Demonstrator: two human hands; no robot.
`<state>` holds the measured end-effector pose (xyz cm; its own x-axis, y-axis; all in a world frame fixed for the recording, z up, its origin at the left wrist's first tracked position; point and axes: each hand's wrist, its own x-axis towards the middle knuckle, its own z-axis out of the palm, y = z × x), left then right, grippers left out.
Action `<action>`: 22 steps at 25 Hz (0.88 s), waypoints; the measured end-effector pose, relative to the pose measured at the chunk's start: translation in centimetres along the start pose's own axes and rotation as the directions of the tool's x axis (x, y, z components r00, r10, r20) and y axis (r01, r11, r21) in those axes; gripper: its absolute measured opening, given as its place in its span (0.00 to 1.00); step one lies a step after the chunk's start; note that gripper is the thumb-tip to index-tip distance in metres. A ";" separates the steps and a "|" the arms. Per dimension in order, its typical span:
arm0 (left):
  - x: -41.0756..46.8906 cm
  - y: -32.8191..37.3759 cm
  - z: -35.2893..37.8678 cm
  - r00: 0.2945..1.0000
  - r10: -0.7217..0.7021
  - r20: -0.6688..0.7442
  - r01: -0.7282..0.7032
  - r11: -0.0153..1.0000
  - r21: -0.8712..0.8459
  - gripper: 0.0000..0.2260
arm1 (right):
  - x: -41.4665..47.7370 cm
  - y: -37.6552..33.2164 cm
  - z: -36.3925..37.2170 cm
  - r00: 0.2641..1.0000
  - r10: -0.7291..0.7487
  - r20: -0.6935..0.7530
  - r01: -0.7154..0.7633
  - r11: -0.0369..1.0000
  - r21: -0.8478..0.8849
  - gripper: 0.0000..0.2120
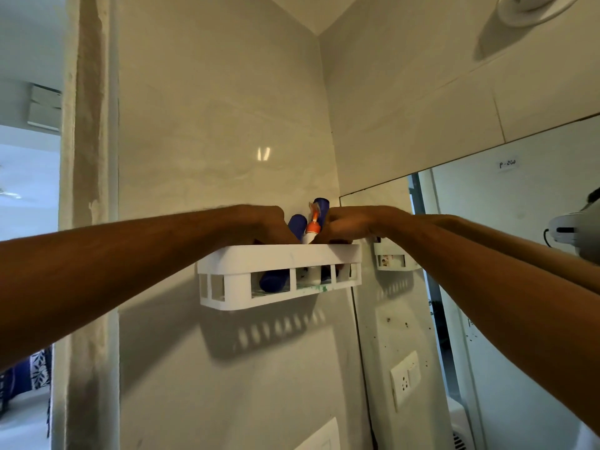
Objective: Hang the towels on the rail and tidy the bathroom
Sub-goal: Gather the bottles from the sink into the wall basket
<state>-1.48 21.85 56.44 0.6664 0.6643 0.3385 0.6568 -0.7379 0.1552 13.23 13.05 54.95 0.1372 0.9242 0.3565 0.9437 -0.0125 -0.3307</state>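
A white slotted shelf basket (279,254) is fixed to the tiled wall at chest height. Inside it stand a short blue bottle (298,224), a taller blue bottle (321,206) and a white tube with an orange cap (313,227). My left hand (259,225) reaches over the rim just left of the short bottle, its fingers dipping behind the rim. My right hand (350,224) is curled over the basket's right end, beside the tube and the tall bottle. Both hands' fingertips are hidden. No towel or rail is in view.
A large mirror (519,222) covers the right wall and reflects the basket and my arm. In the mirror is a reflected switch and socket plate (404,378). A rough door frame (87,190) and an open doorway (29,190) are at the left.
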 end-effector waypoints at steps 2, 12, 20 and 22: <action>-0.1 0.1 0.1 1.000 -0.012 -0.021 0.010 0.996 -0.093 0.15 | 0.3 -0.3 -0.2 0.996 0.055 0.065 -0.055 0.998 -0.011 0.18; -0.3 -0.5 0.1 0.987 0.018 -0.160 -0.055 0.970 -0.235 0.17 | 0.1 -0.3 0.2 0.993 0.101 0.054 -0.100 0.995 -0.025 0.14; -3.5 -1.9 -1.6 0.979 -0.002 0.203 0.020 0.996 -0.085 0.07 | -0.2 -0.2 0.7 0.995 0.096 -0.001 -0.096 0.995 0.022 0.15; -3.8 -1.9 -1.8 0.968 -0.010 0.249 0.031 0.996 -0.080 0.08 | -0.2 -0.3 0.8 0.996 0.090 -0.015 -0.090 0.996 0.025 0.13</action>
<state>-5.85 20.50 56.52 0.7265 0.6805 0.0952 0.6468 -0.7241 0.2395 12.70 13.13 54.26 0.2261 0.9135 0.3383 0.9197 -0.0858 -0.3830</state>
